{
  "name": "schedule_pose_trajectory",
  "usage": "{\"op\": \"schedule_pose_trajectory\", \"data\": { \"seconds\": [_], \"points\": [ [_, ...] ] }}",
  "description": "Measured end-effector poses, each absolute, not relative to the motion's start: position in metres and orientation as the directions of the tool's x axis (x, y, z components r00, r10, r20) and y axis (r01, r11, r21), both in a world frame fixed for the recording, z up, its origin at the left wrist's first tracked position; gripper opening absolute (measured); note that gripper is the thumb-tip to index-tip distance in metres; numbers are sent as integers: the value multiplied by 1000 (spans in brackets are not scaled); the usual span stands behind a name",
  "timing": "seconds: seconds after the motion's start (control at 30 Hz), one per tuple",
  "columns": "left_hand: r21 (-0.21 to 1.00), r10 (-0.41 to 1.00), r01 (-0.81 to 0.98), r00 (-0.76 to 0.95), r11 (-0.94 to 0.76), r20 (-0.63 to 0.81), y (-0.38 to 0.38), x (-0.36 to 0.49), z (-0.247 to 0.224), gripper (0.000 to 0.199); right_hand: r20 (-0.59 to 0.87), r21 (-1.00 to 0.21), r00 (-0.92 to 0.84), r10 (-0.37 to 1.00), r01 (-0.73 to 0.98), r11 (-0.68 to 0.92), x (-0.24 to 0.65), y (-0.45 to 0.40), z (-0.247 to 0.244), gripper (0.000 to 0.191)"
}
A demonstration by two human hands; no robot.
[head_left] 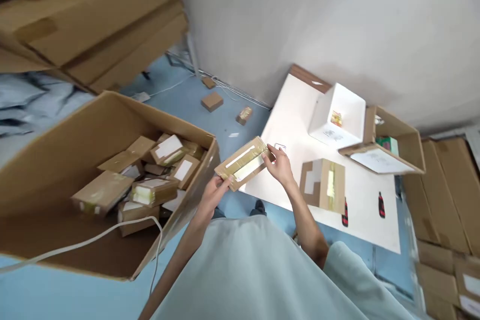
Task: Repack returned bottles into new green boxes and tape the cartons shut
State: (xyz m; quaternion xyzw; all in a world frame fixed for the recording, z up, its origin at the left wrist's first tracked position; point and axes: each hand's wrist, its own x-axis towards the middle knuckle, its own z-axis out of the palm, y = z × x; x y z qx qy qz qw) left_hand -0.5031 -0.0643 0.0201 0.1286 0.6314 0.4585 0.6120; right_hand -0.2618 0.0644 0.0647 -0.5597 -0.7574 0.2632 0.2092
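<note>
A flat, taped cardboard package (243,162) with white labels is held between both hands in front of the body. My left hand (212,197) grips its lower left corner, thumb on top. At its right end, my right hand (278,164) holds the edge with thumb and fingers. On the left stands a large open carton (48,165) with several small taped boxes (105,191) inside. To the right of the hands is a white table (290,110), bearing a taped cardboard box (322,185).
A white open box (337,115) and an open cardboard box (401,140) stand on the table's far side, near two red-black tools (381,205). Small boxes (212,101) lie on the blue floor. A white cable (86,242) crosses the large carton. Flattened cardboard (446,195) leans at right.
</note>
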Motion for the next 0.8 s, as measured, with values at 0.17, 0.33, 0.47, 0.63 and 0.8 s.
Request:
{"op": "schedule_pose_trajectory", "data": {
  "seconds": [0.17,0.33,0.47,0.63,0.8],
  "points": [
    [627,649,-169,208,760,-732,-51,-358,5,82,-98,-541,-165,981,837,87,-103,60,45,47],
    [611,570,9,351,791,-743,-49,-212,-18,76,-212,-388,-73,975,921,-15,22,59,29,48],
    [663,573,143,392,734,-719,-45,-122,-42,71,-231,-277,-5,973,959,-60,87,66,23,50],
    [725,590,177,470,665,-656,-50,-56,-62,70,-308,-191,45,950,976,-108,134,71,17,44],
    [781,675,41,476,623,-563,-55,-63,-61,58,-232,-287,-10,973,956,-59,112,55,3,47]
  ]
}}
